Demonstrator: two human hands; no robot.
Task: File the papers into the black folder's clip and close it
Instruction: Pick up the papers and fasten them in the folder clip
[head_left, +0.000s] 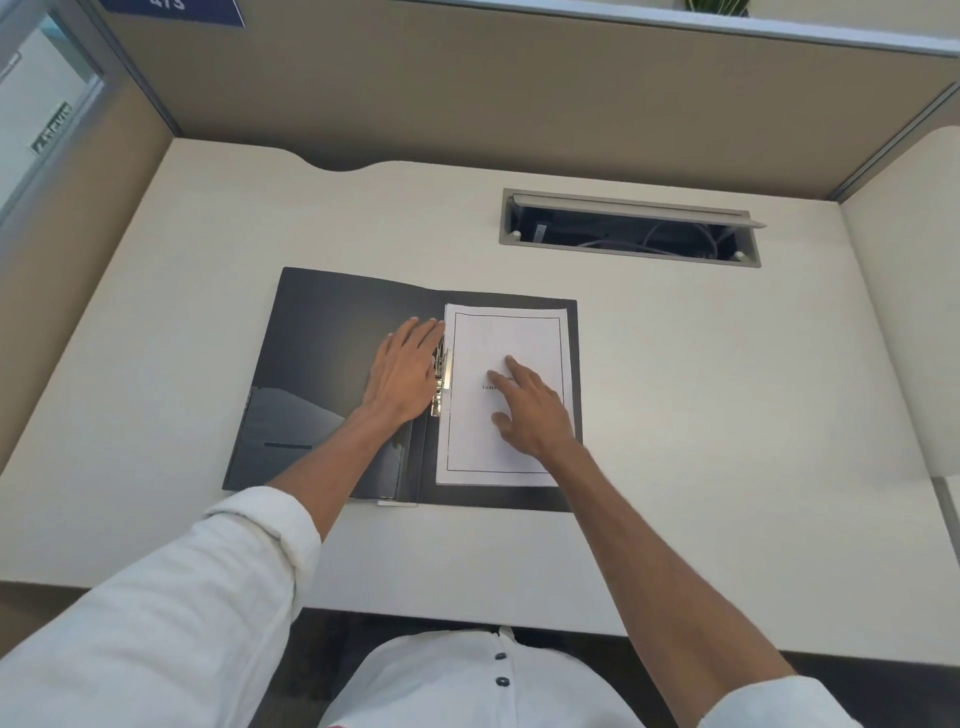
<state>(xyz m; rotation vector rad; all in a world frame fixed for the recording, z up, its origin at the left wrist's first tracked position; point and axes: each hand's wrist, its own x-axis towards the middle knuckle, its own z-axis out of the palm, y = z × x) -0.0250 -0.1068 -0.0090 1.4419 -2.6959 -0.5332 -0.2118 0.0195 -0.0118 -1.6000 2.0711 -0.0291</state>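
Observation:
The black folder (317, 364) lies open and flat in the middle of the desk. A stack of white papers (506, 338) with a thin printed border rests on its right half, the left edge against the metal clip (441, 387) at the spine. My left hand (402, 371) lies flat on the folder's left inner cover, fingers beside the clip. My right hand (530, 408) presses on the papers with spread fingers. Neither hand grips anything.
The pale desk (727, 415) is walled by beige partitions (467, 98) at the back and sides. An open cable tray (631, 228) with wires sits in the desk behind the folder, to the right. The desk's front edge is near my body.

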